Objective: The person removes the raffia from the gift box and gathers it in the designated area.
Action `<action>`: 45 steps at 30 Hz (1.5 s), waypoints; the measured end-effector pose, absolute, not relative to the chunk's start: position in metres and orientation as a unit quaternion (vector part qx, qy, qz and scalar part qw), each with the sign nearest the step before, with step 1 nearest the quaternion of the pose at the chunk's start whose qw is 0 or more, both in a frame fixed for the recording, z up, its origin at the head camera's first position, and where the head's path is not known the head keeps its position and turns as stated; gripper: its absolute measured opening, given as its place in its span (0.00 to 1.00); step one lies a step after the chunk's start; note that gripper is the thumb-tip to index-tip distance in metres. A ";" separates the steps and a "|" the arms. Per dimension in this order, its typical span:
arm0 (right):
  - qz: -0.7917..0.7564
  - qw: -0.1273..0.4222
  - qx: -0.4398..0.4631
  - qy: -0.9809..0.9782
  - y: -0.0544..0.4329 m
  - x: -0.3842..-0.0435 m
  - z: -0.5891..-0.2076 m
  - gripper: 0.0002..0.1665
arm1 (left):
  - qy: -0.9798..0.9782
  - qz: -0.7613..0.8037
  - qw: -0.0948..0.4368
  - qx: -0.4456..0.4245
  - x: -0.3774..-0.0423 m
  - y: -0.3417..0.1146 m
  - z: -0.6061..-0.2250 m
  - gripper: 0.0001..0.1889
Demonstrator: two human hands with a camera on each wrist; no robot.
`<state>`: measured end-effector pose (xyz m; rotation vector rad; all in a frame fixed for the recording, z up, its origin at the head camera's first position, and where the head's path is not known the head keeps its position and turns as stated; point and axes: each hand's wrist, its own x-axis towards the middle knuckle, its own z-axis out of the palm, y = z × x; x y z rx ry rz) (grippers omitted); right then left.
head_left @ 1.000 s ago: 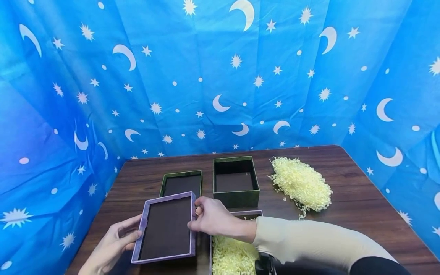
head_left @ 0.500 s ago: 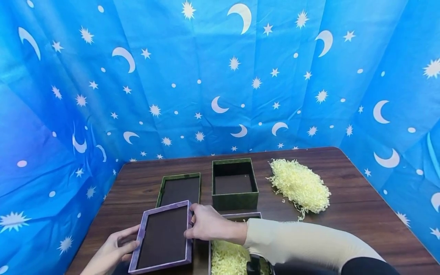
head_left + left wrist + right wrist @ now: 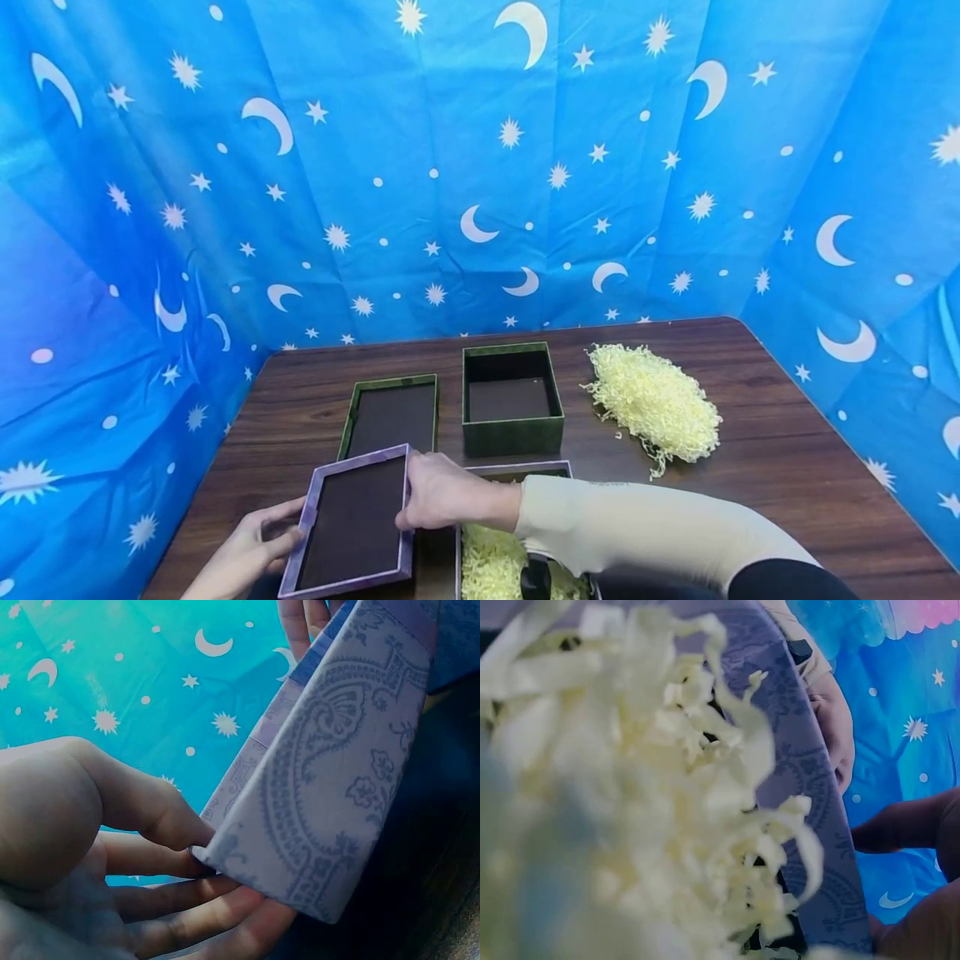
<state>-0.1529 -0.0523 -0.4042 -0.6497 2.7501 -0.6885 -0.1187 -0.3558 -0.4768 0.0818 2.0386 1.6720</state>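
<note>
Both hands hold a purple patterned box lid (image 3: 351, 523), its dark inside facing up and toward me, tilted a little. On its left edge the left hand (image 3: 251, 546) pinches the rim between thumb and fingers; the left wrist view shows the thumb over the corner and fingers beneath the patterned side (image 3: 330, 765). My right hand (image 3: 442, 492) grips the upper right edge, with its fingertips partly hidden. Below the right forearm stands a purple box (image 3: 558, 468) filled with pale yellow shredded paper (image 3: 491, 562), which blurs much of the right wrist view.
Behind the lid lies a green-edged lid (image 3: 435, 417), dark inside. An open green box (image 3: 513, 437) stands to its right. Farther right is a heap of yellow shredded paper (image 3: 656, 404) on the wooden table (image 3: 780, 433). A blue star-and-moon cloth (image 3: 420, 125) hangs around.
The purple lid has shifted slightly toward me and to the left, and the right hand has moved along with it. The left hand keeps its hold. The boxes stay put.
</note>
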 end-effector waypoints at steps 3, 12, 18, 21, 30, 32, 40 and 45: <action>-0.219 0.118 -0.221 0.943 -0.055 -0.152 -0.405 0.30 | 0.757 0.603 0.250 0.035 -0.119 -0.357 -0.477 0.35; -0.139 0.120 -0.241 0.953 -0.065 -0.150 -0.408 0.42 | 0.793 0.560 0.232 0.064 -0.120 -0.357 -0.481 0.33; -0.113 0.119 -0.241 0.957 -0.069 -0.150 -0.411 0.48 | 0.814 0.535 0.223 0.050 -0.122 -0.355 -0.484 0.34; -0.105 0.116 -0.241 0.958 -0.070 -0.150 -0.413 0.54 | 0.817 0.530 0.222 0.053 -0.123 -0.354 -0.484 0.33; -0.079 0.104 -0.243 0.961 -0.074 -0.151 -0.416 0.46 | 0.835 0.505 0.211 0.058 -0.125 -0.352 -0.481 0.32; -0.075 0.105 -0.242 0.962 -0.075 -0.151 -0.417 0.45 | 0.838 0.500 0.209 0.061 -0.124 -0.352 -0.481 0.32; -0.051 0.113 -0.259 0.958 -0.077 -0.153 -0.418 0.39 | 0.843 0.493 0.203 0.065 -0.124 -0.349 -0.480 0.32; -0.037 0.121 -0.264 0.956 -0.078 -0.152 -0.419 0.40 | 0.848 0.485 0.201 0.066 -0.123 -0.347 -0.480 0.32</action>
